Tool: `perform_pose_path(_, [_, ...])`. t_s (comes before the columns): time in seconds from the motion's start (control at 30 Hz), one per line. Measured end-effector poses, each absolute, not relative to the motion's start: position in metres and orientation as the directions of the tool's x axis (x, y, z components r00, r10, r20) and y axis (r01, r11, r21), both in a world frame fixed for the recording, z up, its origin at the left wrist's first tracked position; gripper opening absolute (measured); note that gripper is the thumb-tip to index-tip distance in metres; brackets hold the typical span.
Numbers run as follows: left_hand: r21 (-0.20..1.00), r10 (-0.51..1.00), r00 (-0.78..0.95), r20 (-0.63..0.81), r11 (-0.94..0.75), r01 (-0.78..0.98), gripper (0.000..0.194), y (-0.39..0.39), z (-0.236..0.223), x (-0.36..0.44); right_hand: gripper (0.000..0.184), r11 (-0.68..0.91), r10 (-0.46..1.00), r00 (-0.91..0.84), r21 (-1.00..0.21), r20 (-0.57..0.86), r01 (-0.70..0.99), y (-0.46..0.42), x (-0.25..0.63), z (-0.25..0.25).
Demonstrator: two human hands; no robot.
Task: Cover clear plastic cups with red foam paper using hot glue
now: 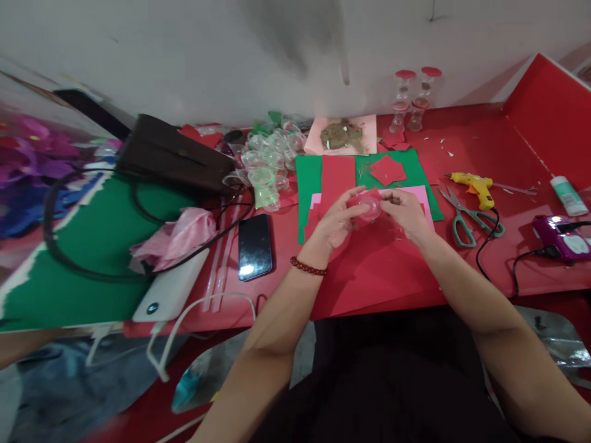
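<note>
Between both hands is a small clear plastic cup [369, 209], with a piece of red paper [355, 200] against its far side. My left hand [336, 221] grips the cup from the left, thumb across it. On the right, the fingertips of my right hand [407, 214] pinch at the cup's edge; exactly what lies between them is too small to tell. Under the hands lie sheets of red paper [369, 277] over a green sheet [425, 178]. Just beyond is a cut red paper piece [388, 170].
Scissors [466, 215], a yellow glue gun [475, 184], a purple power socket [561, 237] and a white bottle [567, 195] lie right. Stacked cups [399, 104] stand behind. Sand [341, 135], a pile of cups [270, 160], a phone [255, 247] and a dark bag [175, 154] are left.
</note>
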State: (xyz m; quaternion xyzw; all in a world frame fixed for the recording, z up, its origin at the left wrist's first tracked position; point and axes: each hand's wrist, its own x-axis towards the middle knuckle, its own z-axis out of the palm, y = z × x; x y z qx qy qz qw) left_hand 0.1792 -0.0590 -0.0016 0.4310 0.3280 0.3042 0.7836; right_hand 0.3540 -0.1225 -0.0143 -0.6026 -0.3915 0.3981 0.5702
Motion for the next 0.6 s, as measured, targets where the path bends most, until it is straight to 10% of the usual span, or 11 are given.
perform_pose_path(0.6, [0.861, 0.824, 0.516, -0.234, 0.422, -0.284, 0.036, -0.053, -0.008, 0.182, 0.014, -0.092, 0.931, 0.344, -0.989, -0.126, -0.115, -0.127, 0.344, -0.004])
